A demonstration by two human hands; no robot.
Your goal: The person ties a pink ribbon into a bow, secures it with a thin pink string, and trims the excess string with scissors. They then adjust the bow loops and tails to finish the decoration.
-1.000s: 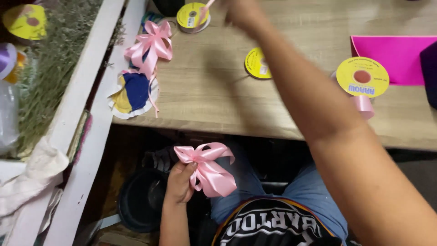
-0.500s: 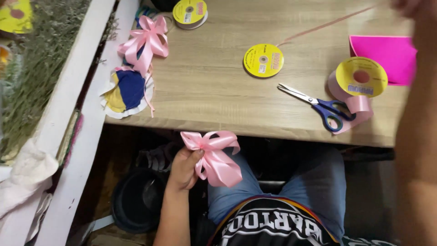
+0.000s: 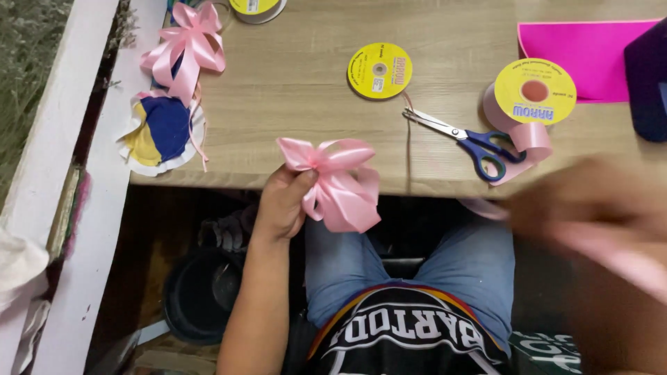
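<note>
My left hand pinches a pink satin ribbon bow at its middle, held at the front edge of the wooden table. My right hand is a blur at the lower right, with a strip of pink ribbon across it; its grip is too smeared to read. A thin pink thread runs down from the small yellow spool over the table edge. Blue-handled scissors lie just above my right hand.
A wide pink ribbon roll with a yellow top stands right of the scissors. A finished pink bow and a blue, yellow and white round piece lie at the left. Magenta paper sits at the back right; a dark bucket is under the table.
My left hand raised the bow from my lap to the table edge. My right arm came back from the far side of the table and swept down to the lower right.
</note>
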